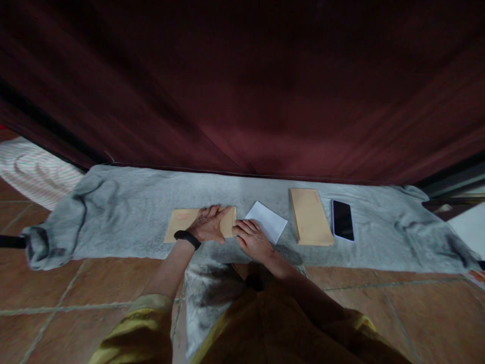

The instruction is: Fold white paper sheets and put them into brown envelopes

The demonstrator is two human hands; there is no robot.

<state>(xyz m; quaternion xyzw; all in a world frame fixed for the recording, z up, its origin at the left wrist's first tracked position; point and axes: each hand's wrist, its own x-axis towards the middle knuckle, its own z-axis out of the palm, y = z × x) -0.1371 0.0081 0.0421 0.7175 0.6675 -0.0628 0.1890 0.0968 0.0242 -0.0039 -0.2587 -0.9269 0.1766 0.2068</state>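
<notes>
A brown paper envelope [173, 226] with small red print lies lengthwise on the grey cloth. My left hand [207, 224], with a black band at the wrist, lies flat across it with fingers and thumb spread. At the envelope's right end, the fingers of my right hand [253, 239] are bent and close together, closed on its edge; the thumb is mostly hidden. Just beyond that hand a white folded sheet of paper [270, 221] lies at an angle, partly covered by the fingers.
To the right are a stack of brown envelopes [310, 217] and a phone [343, 220] with a dark screen. Everything rests on a long, narrow surface covered by a grey cloth [129, 217]. A dark red fabric panel [242, 101] rises behind it; floor tiles [102, 283] show below.
</notes>
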